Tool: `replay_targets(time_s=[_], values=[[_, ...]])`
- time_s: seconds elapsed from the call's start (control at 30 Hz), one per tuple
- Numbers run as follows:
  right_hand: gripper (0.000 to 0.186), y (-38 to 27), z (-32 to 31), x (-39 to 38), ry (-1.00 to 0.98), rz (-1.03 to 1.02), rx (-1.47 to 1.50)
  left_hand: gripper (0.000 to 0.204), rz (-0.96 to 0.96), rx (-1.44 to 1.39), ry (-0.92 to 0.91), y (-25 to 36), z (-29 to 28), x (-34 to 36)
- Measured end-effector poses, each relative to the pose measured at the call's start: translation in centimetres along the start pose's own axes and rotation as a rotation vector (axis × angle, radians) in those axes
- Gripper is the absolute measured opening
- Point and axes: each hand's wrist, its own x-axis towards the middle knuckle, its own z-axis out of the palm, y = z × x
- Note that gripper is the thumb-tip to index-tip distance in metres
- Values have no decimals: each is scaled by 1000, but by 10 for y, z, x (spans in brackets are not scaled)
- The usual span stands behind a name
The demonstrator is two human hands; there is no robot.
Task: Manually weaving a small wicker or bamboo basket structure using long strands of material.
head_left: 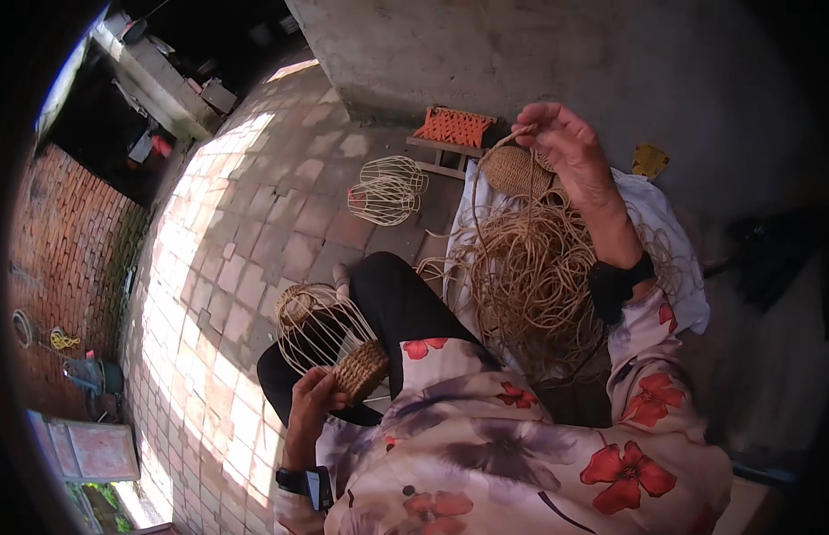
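Observation:
My left hand (316, 392) grips the woven end of a wire-frame basket (364, 364), which lies tilted across my lap. Its pale wire ribs (314, 332) stand bare between that woven band and a woven part at the far end. Raised at the upper right, my right hand (568, 150) pinches a brown twisted straw cord (476, 192). The cord hangs from my fingers toward a large tangled heap of straw cord (539, 276). Under the heap is a white cloth (677, 267). A round woven piece (514, 171) rests at the heap's far side, just below my right hand.
Bare wire frames (387, 191) lie on the paved floor (254, 241) ahead. Behind them is a low stool (454, 127) with an orange woven seat, close to the concrete wall (486, 53). A yellow object (649, 161) lies by the wall at right.

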Motion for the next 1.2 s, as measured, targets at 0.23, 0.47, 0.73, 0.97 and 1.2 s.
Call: replay_targets(time_s=[0.23,0.47,0.73,0.97,1.2], values=[[14,-19,70,3,-121,-43,-485,23,18,41,31,3,-18,-8],[10,49,156,-56,-663,-228,-838,46,577,169,79,87,5,-35],[16,49,141,-53,-848,265,-424,27,419,129,-108,91,12,-33],[19,-24,-1,-2,-406,482,-549,25,520,710,1211,24,-251,-90],[21,43,70,-9,-522,370,-396,26,31,848,1412,-65,-342,-155]])
